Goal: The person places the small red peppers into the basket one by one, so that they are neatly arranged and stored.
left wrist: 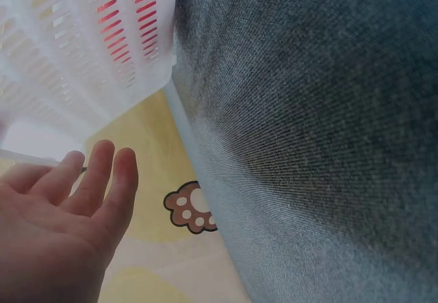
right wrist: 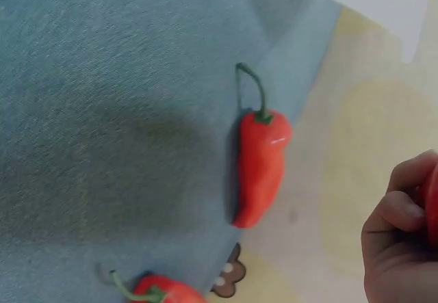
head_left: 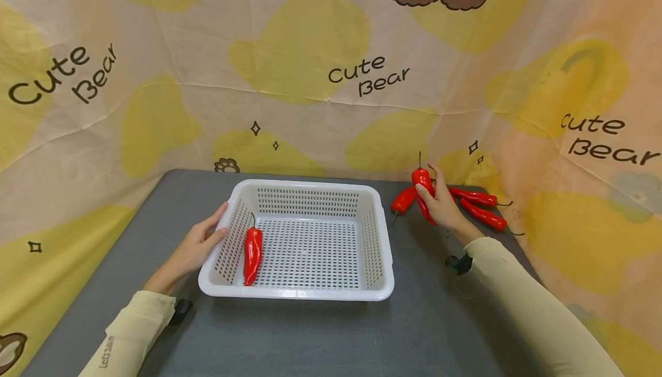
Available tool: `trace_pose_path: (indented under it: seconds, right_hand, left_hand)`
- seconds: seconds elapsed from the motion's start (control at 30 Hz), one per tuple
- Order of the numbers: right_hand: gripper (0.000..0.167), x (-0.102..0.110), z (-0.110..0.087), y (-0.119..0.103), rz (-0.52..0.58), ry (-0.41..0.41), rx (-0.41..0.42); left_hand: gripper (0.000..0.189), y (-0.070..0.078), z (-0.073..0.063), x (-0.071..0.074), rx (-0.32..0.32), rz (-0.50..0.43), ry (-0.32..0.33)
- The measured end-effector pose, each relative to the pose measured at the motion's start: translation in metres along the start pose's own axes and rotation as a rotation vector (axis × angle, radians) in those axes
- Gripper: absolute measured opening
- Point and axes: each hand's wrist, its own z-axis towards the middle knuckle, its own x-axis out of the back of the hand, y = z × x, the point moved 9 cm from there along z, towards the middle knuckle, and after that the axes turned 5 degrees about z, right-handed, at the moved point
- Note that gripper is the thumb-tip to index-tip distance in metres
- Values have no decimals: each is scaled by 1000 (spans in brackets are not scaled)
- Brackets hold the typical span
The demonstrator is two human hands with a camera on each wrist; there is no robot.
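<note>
A white plastic basket (head_left: 297, 295) with slotted walls stands on the grey table. One red chili pepper (head_left: 253, 255) lies inside it along the left side. My left hand (head_left: 195, 245) touches the basket's left rim, thumb over the edge and fingers loosely extended along the outside; the left wrist view shows them beside the wall. To the basket's right, my right hand (head_left: 442, 204) pinches another red chili pepper (head_left: 421, 178), stem upward, its middle partly hidden by the thumb. In the right wrist view, only a red sliver of the held pepper (right wrist: 432, 207) shows.
A loose red pepper (head_left: 403, 200) lies between the basket and my right hand. Further right, two more peppers (head_left: 483, 215) lie close together near the table's edge. A yellow and cream printed cloth (head_left: 300, 49) hangs behind and beside the grey table (head_left: 310, 337).
</note>
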Motion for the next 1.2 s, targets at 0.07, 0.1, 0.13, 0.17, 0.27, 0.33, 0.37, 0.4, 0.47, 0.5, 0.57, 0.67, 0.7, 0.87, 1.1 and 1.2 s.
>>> trace_pose_path:
  seconds: [0.07, 0.1, 0.13, 0.17, 0.27, 0.33, 0.37, 0.4, 0.47, 0.5, 0.57, 0.67, 0.7, 0.87, 1.1, 1.2]
  right_hand:
    - [72, -2, -1, -6, 13, -11, 14]
    - [72, -3, -1, -9, 17, -15, 20]
    - [71, -4, -2, -13, 22, -18, 32]
    - [70, -5, -2, -17, 25, -20, 44]
    - [67, -9, -4, -26, 45, -27, 87]
    - [63, -12, -4, -32, 62, -40, 97]
    - [63, -13, -4, -34, 67, -49, 93]
    - [62, -15, -4, -36, 75, -60, 88]
    - [63, -19, -6, -40, 84, -84, 70]
    - [64, -21, -6, -42, 86, -95, 64]
    - [65, -24, -7, -46, 85, -118, 61]
    - [67, -30, -7, -56, 96, -153, 72]
    - [68, -31, -7, -59, 101, -165, 77]
    - [70, -40, -4, -76, 136, -209, 102]
    - [71, -53, 1, -98, 184, -226, 122]
    - [71, -60, 3, -108, 183, -238, 150]
  left_hand:
    - [65, 0, 0, 0, -1, -3, 0]
    - [65, -1, 0, 0, -2, -3, 0]
    - [65, -1, 0, 0, -4, -4, 1]
    - [65, -1, 0, 0, -6, -5, 3]
    - [64, -1, 0, 0, -10, -3, 8]
    - [64, -1, 0, 0, -14, -4, 11]
    - [64, 0, 0, 0, -16, -3, 13]
    - [64, 0, 0, 1, -17, -2, 13]
    - [64, 0, -1, 1, -19, -2, 13]
    - [64, 0, -1, 0, -19, -2, 11]
    - [64, 0, -1, 0, -18, -2, 10]
    - [64, 0, -1, 0, -19, -4, 8]
    - [64, 0, 0, 0, -19, -5, 9]
    - [64, -1, -1, 1, -6, 0, 11]
    - [65, -1, -1, 2, 2, 6, 9]
    - [65, -1, -1, 2, -1, 7, 9]
